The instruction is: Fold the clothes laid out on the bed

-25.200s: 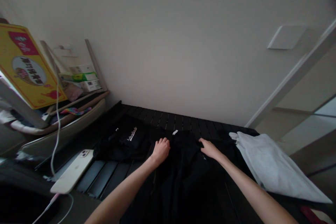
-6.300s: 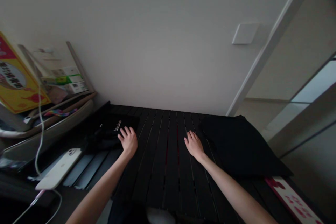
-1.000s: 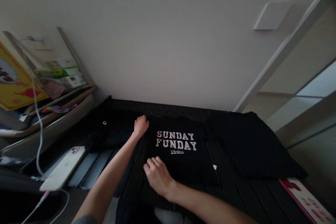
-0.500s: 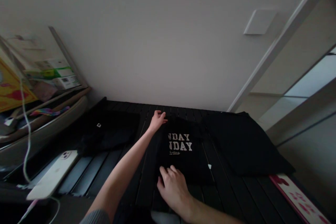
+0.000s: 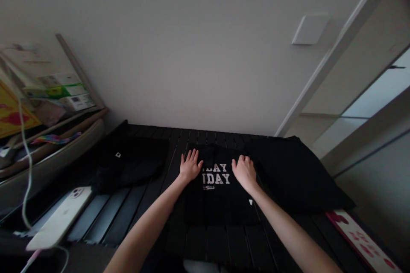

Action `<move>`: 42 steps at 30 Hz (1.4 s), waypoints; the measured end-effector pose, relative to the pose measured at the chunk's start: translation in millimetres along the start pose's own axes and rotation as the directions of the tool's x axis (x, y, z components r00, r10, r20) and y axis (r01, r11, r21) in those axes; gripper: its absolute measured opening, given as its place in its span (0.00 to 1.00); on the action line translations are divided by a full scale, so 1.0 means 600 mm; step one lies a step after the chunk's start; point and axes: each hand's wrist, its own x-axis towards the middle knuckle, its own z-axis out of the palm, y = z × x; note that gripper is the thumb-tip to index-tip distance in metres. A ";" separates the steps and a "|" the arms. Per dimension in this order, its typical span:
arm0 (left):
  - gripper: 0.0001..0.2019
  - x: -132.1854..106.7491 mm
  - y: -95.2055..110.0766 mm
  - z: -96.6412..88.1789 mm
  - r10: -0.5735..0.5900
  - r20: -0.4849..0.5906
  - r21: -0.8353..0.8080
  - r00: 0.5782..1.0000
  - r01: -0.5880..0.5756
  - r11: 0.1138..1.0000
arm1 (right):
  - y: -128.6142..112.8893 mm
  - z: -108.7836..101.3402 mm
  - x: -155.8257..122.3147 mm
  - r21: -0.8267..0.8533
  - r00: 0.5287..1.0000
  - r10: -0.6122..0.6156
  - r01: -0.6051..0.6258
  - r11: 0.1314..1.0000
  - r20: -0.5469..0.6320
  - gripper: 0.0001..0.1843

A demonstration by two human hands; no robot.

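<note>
A black T-shirt with white lettering (image 5: 218, 187) lies folded narrow on the dark slatted table (image 5: 134, 217). My left hand (image 5: 189, 165) rests flat on the shirt's left fold, fingers spread, open. My right hand (image 5: 244, 170) presses on the shirt's upper right part with fingers curled over the cloth; whether it grips the fabric is unclear. The print is partly covered, showing only the ends of both words.
A folded black garment (image 5: 294, 179) lies right of the shirt, another black garment (image 5: 128, 164) to its left. A white phone (image 5: 57, 224) on a cable sits at the table's left front. Boxes and a rack (image 5: 54, 102) stand at far left. The wall runs close behind.
The shirt's left side has been folded inward, hiding more lettering. My left hand slid down onto the fold; my right hand moved from the shirt's lower edge up to its upper right.
</note>
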 end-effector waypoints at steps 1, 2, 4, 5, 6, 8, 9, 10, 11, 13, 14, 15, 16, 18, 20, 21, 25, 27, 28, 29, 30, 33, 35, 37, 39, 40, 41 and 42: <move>0.31 -0.002 -0.008 -0.004 0.002 0.004 -0.002 1.000 -0.002 1.000 | 0.014 0.008 0.020 -0.007 0.999 0.050 -0.050 0.999 -0.009 0.24; 0.31 -0.005 -0.015 -0.006 0.005 0.004 -0.004 1.000 -0.005 1.000 | 0.026 0.016 0.035 -0.011 0.997 0.079 -0.079 0.997 -0.015 0.24; 0.30 -0.009 -0.027 -0.007 0.011 -0.004 -0.005 1.000 -0.011 1.000 | 0.041 0.033 0.054 -0.014 0.995 0.096 -0.096 0.995 -0.022 0.24; 0.30 -0.010 -0.031 -0.007 0.012 -0.010 -0.005 1.000 -0.012 1.000 | 0.044 0.041 0.059 -0.012 0.995 0.093 -0.093 0.996 -0.025 0.24; 0.30 -0.010 -0.034 -0.005 0.012 -0.017 -0.004 1.000 -0.012 1.000 | 0.044 0.048 0.062 -0.009 0.996 0.088 -0.089 0.996 -0.031 0.23; 0.30 -0.011 -0.036 -0.003 0.010 -0.026 -0.003 1.000 -0.010 1.000 | 0.040 0.058 0.065 0.006 0.996 0.084 -0.083 0.996 -0.038 0.20; 0.31 -0.011 -0.036 -0.002 0.009 -0.029 -0.004 1.000 -0.009 1.000 | 0.036 0.060 0.067 0.017 0.996 0.080 -0.080 0.997 -0.038 0.18; 0.31 -0.011 -0.035 -0.002 0.008 -0.031 -0.006 0.999 -0.008 1.000 | 0.033 0.060 0.069 0.029 0.997 0.076 -0.075 0.997 -0.033 0.16; 0.32 -0.012 -0.034 -0.002 0.006 -0.036 -0.009 0.999 -0.006 1.000 | 0.028 0.057 0.072 0.043 0.997 0.074 -0.073 0.996 -0.025 0.15; 0.33 -0.015 -0.032 -0.003 0.005 -0.046 -0.019 0.999 -0.006 1.000 | 0.018 0.047 0.082 0.077 0.997 0.080 -0.079 0.994 -0.005 0.15; 0.34 -0.016 -0.032 -0.004 0.008 -0.052 -0.025 0.999 -0.009 1.000 | 0.010 0.040 0.087 0.095 0.996 0.086 -0.086 0.992 0.004 0.16; 0.34 -0.018 -0.032 -0.006 0.011 -0.057 -0.032 0.998 -0.013 0.999 | 0.000 0.033 0.093 0.113 0.996 0.092 -0.092 0.989 0.011 0.17; 0.36 -0.019 -0.032 -0.007 0.014 -0.060 -0.040 0.998 -0.017 0.999 | -0.012 0.025 0.099 0.132 0.996 0.092 -0.094 0.987 0.015 0.17; 0.37 -0.021 -0.033 -0.011 0.017 -0.058 -0.061 0.998 -0.021 0.998 | -0.045 0.014 0.110 0.173 0.997 0.069 -0.072 0.982 0.021 0.15; 0.37 -0.022 -0.035 -0.015 0.008 -0.060 -0.101 0.998 -0.014 0.995 | -0.087 0.010 0.118 0.222 0.999 0.014 -0.021 0.975 0.030 0.13; 0.37 -0.022 -0.036 -0.017 -0.002 -0.066 -0.131 0.998 -0.007 0.991 | -0.109 0.012 0.119 0.249 0.999 -0.019 0.010 0.969 0.036 0.12; 0.34 -0.021 -0.040 -0.022 -0.079 -0.105 -0.261 0.991 0.049 0.964 | -0.190 0.042 0.106 0.369 0.982 -0.175 0.136 0.919 0.075 0.10; 0.34 -0.020 -0.041 -0.022 -0.104 -0.107 -0.286 0.989 0.069 0.956 | -0.211 0.063 0.089 0.435 0.956 -0.273 0.200 0.878 0.111 0.09; 0.34 -0.020 -0.042 -0.021 -0.107 -0.108 -0.285 0.988 0.072 0.956 | -0.216 0.071 0.079 0.467 0.938 -0.323 0.231 0.853 0.127 0.09; 0.34 -0.020 -0.042 -0.019 -0.104 -0.111 -0.276 0.988 0.070 0.959 | -0.215 0.078 0.069 0.496 0.919 -0.369 0.258 0.829 0.138 0.10; 0.34 -0.020 -0.042 -0.017 -0.096 -0.115 -0.260 0.989 0.064 0.964 | -0.211 0.083 0.059 0.521 0.902 -0.407 0.281 0.806 0.143 0.12; 0.35 -0.019 -0.042 -0.011 -0.055 -0.125 -0.180 0.991 0.032 0.983 | -0.178 0.082 0.033 0.557 0.879 -0.459 0.320 0.767 0.127 0.15; 0.34 -0.017 -0.041 -0.006 -0.032 -0.117 -0.120 0.993 0.018 0.993 | -0.145 0.073 0.015 0.555 0.882 -0.457 0.323 0.766 0.117 0.15; 0.32 -0.016 -0.040 -0.002 -0.024 -0.107 -0.077 0.994 0.016 0.997 | -0.110 0.060 -0.007 0.542 0.871 -0.457 0.299 0.785 0.180 0.14; 0.31 -0.015 -0.039 0.002 -0.027 -0.108 -0.053 0.994 0.022 0.998 | -0.081 0.040 -0.035 0.525 0.831 -0.473 0.274 0.806 0.292 0.18; 0.31 -0.015 -0.039 0.003 -0.031 -0.113 -0.046 0.993 0.026 0.999 | -0.070 0.029 -0.051 0.515 0.806 -0.483 0.269 0.814 0.342 0.20; 0.31 -0.015 -0.038 0.004 -0.034 -0.119 -0.041 0.992 0.030 0.999 | -0.063 0.016 -0.067 0.507 0.783 -0.494 0.271 0.818 0.378 0.21; 0.31 -0.015 -0.038 0.005 -0.037 -0.124 -0.039 0.992 0.032 0.999 | -0.060 0.002 -0.085 0.501 0.767 -0.507 0.283 0.818 0.394 0.21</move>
